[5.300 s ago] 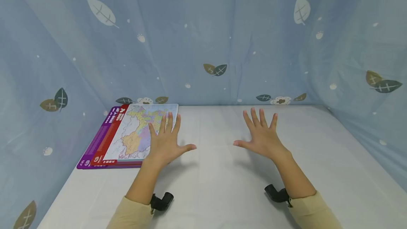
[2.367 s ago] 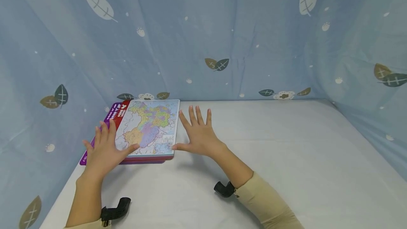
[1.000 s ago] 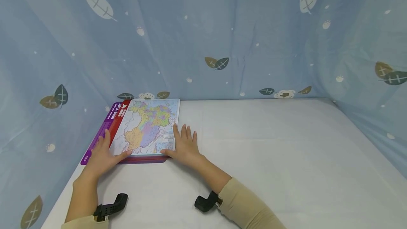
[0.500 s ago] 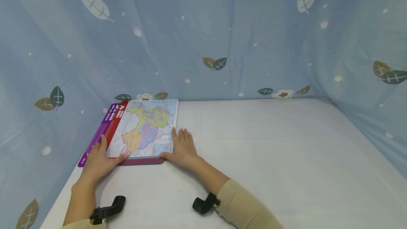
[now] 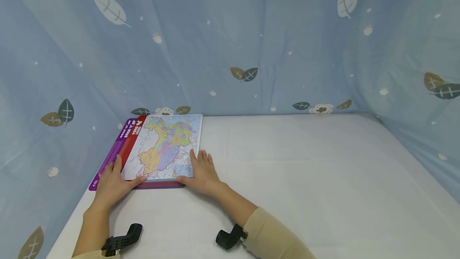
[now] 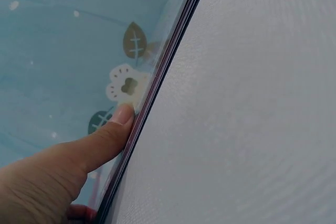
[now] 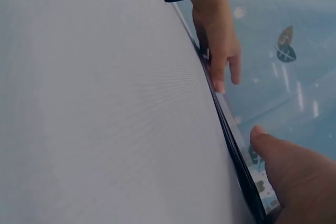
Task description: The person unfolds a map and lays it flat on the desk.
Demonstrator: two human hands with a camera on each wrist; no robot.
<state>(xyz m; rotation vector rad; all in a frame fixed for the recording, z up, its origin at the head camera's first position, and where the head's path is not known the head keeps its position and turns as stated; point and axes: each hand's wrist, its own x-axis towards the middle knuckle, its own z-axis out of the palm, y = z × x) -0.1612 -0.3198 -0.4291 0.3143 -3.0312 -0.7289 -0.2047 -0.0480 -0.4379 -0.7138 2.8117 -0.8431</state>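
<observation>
A flat stack of map boards lies at the table's far left. On top is a colorful map [image 5: 167,147] with a red band, over a purple-banded board [image 5: 114,149]. My left hand [image 5: 111,187] rests at the stack's near left corner, fingers extended over the bands and thumb on the near edge. My right hand [image 5: 204,175] lies at the near right corner, thumb at the near edge and fingers along the right edge. The left wrist view shows the left thumb [image 6: 100,142] on the glossy top by the dark layered edge [image 6: 152,95]. Undersides of both hands are hidden.
A white-covered table [image 5: 305,179] extends to the right of the stack. A blue curtain with leaf prints [image 5: 215,43] stands behind and at both sides. Black camera mounts [image 5: 123,238] sit at the wrists.
Both hands, earlier held raised with spread fingers above the table, have moved left and down onto the stack's near corners. The right hand has shifted slightly left and nearer in the last second.
</observation>
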